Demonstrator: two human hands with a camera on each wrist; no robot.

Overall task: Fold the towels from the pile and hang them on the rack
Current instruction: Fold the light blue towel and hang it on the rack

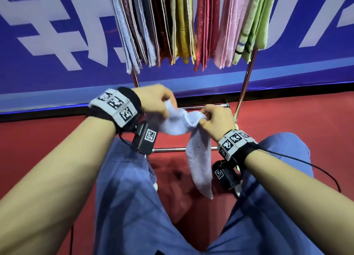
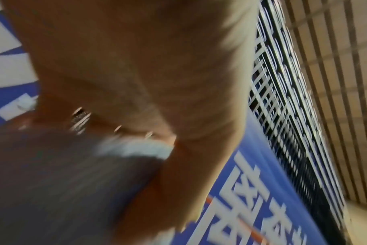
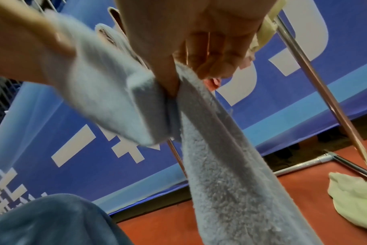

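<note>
From the head camera, the left hand [image 1: 153,98] and right hand [image 1: 217,120] each pinch one pale blue towel [image 1: 191,140] below the rack [image 1: 247,78], where many folded towels hang, too packed to count. The left wrist view is blurred. In the right wrist view, the right hand's fingers [image 3: 212,54] curl around that towel; one pale green cloth [image 3: 354,199] lies on the red floor by the rack's foot.

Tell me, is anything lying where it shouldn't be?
Yes. A pale green towel lies crumpled on the red floor beside the rack's foot, not hung with the others. The right wrist view shows it.
</note>
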